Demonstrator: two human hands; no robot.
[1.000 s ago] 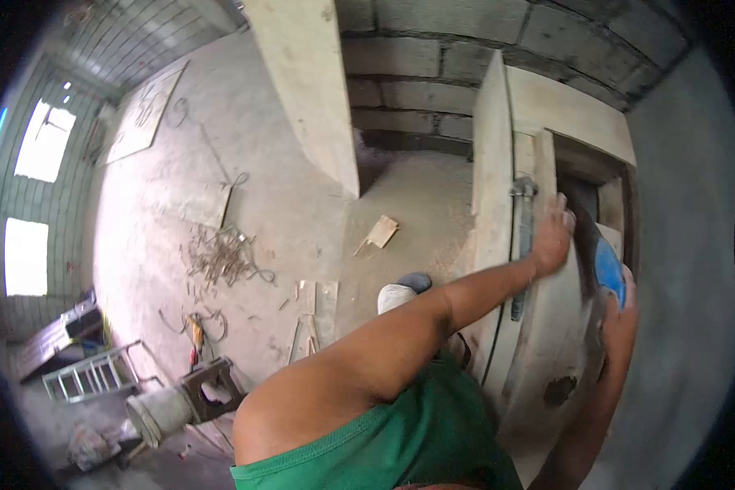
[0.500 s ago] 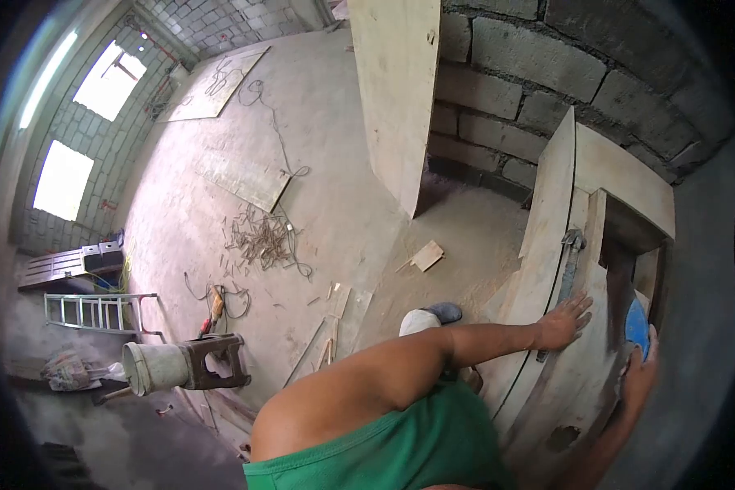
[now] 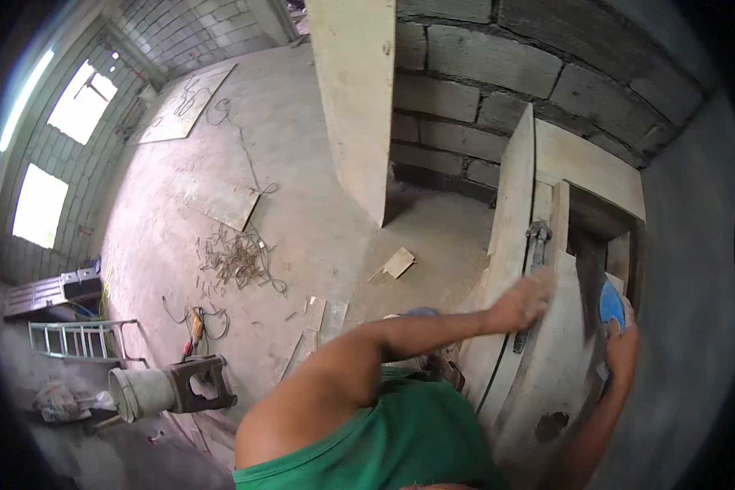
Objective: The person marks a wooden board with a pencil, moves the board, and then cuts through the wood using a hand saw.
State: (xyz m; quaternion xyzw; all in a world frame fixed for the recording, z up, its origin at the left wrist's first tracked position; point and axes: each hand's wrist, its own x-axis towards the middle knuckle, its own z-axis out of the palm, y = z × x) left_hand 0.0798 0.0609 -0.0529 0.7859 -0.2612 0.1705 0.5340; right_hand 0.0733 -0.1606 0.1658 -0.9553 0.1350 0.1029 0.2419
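My right hand (image 3: 622,327) grips a blue flat tool (image 3: 611,304) with a rounded edge, held at the open side of a long, dusty wooden form (image 3: 559,343). The thumb lies against the near end of the tool, and some fingers are hidden behind it. Over the form's top board is my left hand (image 3: 523,304), smeared by motion with the fingers bent forward. Close beside it, a dust-coated metal tool (image 3: 537,237) with a long bar lies lengthwise along the form, partly covered by this hand.
A tall plywood sheet (image 3: 355,106) stands near the block wall (image 3: 490,65). On the floor are a wood offcut (image 3: 398,262), a pile of scraps (image 3: 235,260), cables and a power tool (image 3: 194,331). A bucket (image 3: 143,392), a stool (image 3: 208,384) and a ladder (image 3: 77,339) are at left.
My left hand has come off its flat, spread position on the board and drawn back, fingers now bent. The right hand keeps hold of the blue tool. The whole view has shifted.
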